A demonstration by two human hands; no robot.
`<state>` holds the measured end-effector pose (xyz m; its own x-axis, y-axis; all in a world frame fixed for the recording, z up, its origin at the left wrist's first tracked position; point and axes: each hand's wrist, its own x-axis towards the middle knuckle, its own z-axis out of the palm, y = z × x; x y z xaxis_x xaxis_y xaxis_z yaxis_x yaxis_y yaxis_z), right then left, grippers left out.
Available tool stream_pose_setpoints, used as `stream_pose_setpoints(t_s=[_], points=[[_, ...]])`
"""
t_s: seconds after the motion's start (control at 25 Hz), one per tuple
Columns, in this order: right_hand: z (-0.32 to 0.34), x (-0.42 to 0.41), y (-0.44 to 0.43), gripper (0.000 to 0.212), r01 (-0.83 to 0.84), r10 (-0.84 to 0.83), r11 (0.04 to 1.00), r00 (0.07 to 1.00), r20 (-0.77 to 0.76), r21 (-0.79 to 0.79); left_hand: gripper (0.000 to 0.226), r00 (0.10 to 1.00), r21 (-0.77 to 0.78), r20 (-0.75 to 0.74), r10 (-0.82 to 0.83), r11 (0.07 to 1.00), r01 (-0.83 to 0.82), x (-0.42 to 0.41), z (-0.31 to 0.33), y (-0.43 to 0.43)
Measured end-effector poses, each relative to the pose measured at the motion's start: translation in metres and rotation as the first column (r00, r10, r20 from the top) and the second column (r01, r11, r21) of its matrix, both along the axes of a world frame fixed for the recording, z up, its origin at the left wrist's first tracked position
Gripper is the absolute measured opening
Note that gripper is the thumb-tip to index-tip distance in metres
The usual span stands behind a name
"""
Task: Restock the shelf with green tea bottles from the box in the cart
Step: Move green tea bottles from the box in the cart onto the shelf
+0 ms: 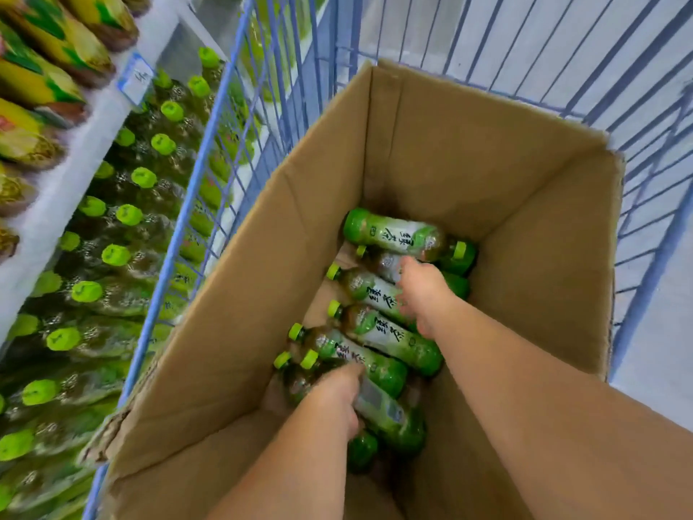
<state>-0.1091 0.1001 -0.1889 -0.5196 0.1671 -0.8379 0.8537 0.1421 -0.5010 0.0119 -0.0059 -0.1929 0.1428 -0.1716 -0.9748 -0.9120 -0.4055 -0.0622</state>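
An open cardboard box (468, 152) stands in a blue wire cart (210, 144). Several green tea bottles with lime caps lie on their sides at its bottom, one at the far end (393, 232). My left hand (337, 392) reaches down at the near end and grips a lying bottle (390, 410) around its middle. My right hand (423, 290) is deeper in the box, its fingers curled over another bottle (365, 289); the fingertips are blurred and partly hidden. To the left, the shelf (93, 144) holds rows of upright green tea bottles (142, 178).
The upper shelf level carries yellow-green packets (48, 35), with a price tag (135, 78) on its edge. The cart's wire side stands between the box and the shelf. The box walls rise high around both forearms. Pale floor shows beyond the cart at the right.
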Motion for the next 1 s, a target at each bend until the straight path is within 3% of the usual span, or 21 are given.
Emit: stream_pose_setpoints(t_s=[0.08,0.16,0.24,0.4,0.52,0.64,0.8,1.0], points=[[-0.012,-0.008,-0.001,0.048,0.184,-0.179,0.98,0.982,0.066,-0.079,0.037,0.999,-0.053,-0.039,-0.002,0.999,0.0,0.009,-0.017,0.005],[-0.019,-0.013,-0.001,0.05,0.397,-0.367,0.898,0.914,0.171,-0.192,0.058,0.998,-0.151,-0.045,-0.036,0.988,0.028,0.018,-0.027,0.01],[-0.026,-0.018,0.002,0.051,0.537,-0.491,0.81,0.841,0.229,-0.237,0.061,0.998,-0.287,-0.055,-0.035,0.958,0.018,0.02,-0.029,0.015],[-0.047,-0.033,0.002,0.057,0.663,-0.641,0.711,0.748,0.173,-0.234,0.057,0.921,-0.485,-0.151,-0.359,0.839,0.247,-0.003,-0.019,0.011],[-0.049,-0.047,-0.005,0.062,0.717,-0.708,0.667,0.695,0.13,-0.202,0.051,0.725,-0.521,-0.223,-0.652,0.708,0.477,-0.04,-0.01,-0.01],[-0.051,-0.061,-0.012,0.061,0.746,-0.738,0.644,0.664,0.122,-0.17,0.045,0.586,-0.531,-0.237,-0.775,0.609,0.589,-0.066,-0.019,-0.041],[-0.053,-0.063,-0.018,0.05,0.739,-0.734,0.662,0.673,0.092,-0.125,0.042,0.539,-0.502,-0.254,-0.803,0.586,0.636,-0.073,-0.029,-0.064],[-0.05,-0.045,-0.013,0.055,0.747,-0.757,0.651,0.651,-0.049,-0.135,0.049,0.526,-0.49,-0.332,-0.783,0.62,0.613,-0.066,-0.039,-0.064]])
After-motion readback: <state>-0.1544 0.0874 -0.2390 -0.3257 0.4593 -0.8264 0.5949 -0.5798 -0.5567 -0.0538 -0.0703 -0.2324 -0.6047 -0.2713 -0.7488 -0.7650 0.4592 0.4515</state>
